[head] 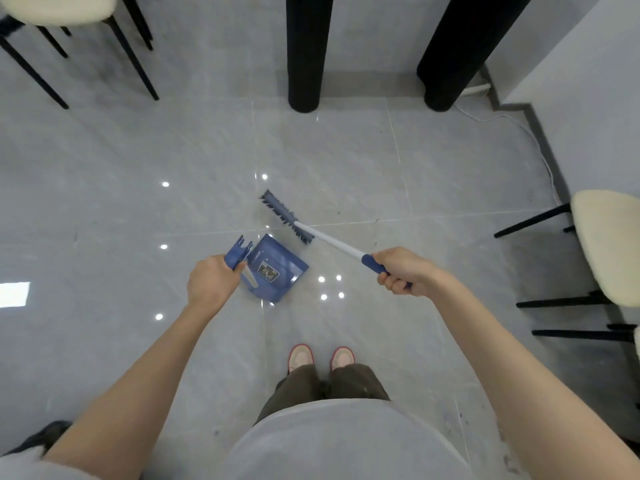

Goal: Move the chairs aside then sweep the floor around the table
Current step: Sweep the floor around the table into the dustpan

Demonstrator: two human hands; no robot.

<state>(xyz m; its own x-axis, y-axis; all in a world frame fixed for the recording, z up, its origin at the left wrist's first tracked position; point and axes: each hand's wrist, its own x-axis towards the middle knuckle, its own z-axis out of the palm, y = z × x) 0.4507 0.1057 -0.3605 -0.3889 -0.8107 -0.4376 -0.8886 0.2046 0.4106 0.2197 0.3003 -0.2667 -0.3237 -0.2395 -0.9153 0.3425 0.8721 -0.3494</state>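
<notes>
My right hand [405,271] grips the blue grip of a white-handled broom [332,241]. Its blue brush head [285,216] lies slantwise on the grey tiled floor [138,174], just beyond the dustpan. My left hand [211,284] holds the handle top of a blue dustpan [277,268], whose pan rests on the floor between my hands. Two thick black table legs [306,53] [460,50] stand ahead. One cream-seated chair with thin black legs [65,8] is at the far left, another [606,247] at the right edge.
A white wall [588,81] with a dark skirting runs along the right, and a white cable [530,133] trails on the floor beside it. Small dark specks lie on the tiles near the brush. My feet [320,356] stand behind the dustpan. A dark object [45,436] sits at bottom left.
</notes>
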